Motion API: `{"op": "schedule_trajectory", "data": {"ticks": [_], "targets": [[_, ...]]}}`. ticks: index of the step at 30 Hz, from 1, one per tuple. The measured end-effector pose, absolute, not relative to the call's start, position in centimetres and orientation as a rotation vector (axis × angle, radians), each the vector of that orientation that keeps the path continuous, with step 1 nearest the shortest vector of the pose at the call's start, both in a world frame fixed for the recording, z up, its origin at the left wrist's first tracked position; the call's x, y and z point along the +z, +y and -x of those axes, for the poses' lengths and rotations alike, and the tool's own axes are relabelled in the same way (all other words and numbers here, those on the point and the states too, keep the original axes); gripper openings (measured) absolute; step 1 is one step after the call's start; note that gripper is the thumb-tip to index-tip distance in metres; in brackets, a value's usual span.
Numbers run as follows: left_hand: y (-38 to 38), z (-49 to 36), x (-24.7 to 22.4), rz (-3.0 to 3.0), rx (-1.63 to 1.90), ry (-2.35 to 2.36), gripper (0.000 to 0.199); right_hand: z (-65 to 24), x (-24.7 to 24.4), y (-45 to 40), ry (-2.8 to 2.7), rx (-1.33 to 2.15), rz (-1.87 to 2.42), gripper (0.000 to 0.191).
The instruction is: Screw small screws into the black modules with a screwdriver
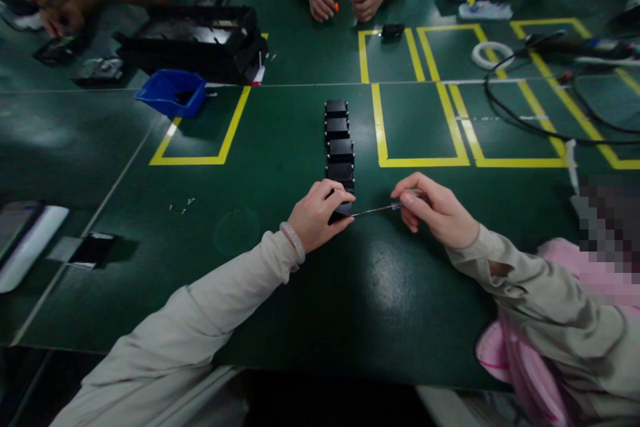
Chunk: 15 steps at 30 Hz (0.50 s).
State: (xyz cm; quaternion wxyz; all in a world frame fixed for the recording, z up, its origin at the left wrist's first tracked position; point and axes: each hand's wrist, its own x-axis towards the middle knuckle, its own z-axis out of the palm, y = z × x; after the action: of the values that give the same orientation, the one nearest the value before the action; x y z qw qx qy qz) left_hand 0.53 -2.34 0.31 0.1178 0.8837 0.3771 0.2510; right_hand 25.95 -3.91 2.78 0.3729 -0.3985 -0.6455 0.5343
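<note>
Several small black blocks (341,151) with silvery screws along their sides stand in a column on the green table. My left hand (320,212) is closed around the nearest block (341,211), at the front end of the column, its fingers hiding part of it. In my right hand (434,208) is a thin screwdriver (374,210) with a clear handle, gripped between thumb and fingers. Its shaft points left, and the tip meets the right side of the block by my left fingertips. A few loose screws (184,211) lie to the left.
Beyond the column, a person's hands (323,1) rest on the table (300,320). A blue bin (173,92) and black housing (195,43) are at back left. Cables (500,103) and a white tape ring (492,55) lie at right; pink cloth (525,360) hangs at front right.
</note>
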Motion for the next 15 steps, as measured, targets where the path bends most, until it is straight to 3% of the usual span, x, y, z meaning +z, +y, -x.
{"op": "schedule_trajectory", "data": {"ticks": [15], "targets": [[-2.52,-0.83,0.16,-2.569,0.738,1.071,0.028,-25.93,2.92,-4.01,-1.622,1.292,1.068,0.02]]}}
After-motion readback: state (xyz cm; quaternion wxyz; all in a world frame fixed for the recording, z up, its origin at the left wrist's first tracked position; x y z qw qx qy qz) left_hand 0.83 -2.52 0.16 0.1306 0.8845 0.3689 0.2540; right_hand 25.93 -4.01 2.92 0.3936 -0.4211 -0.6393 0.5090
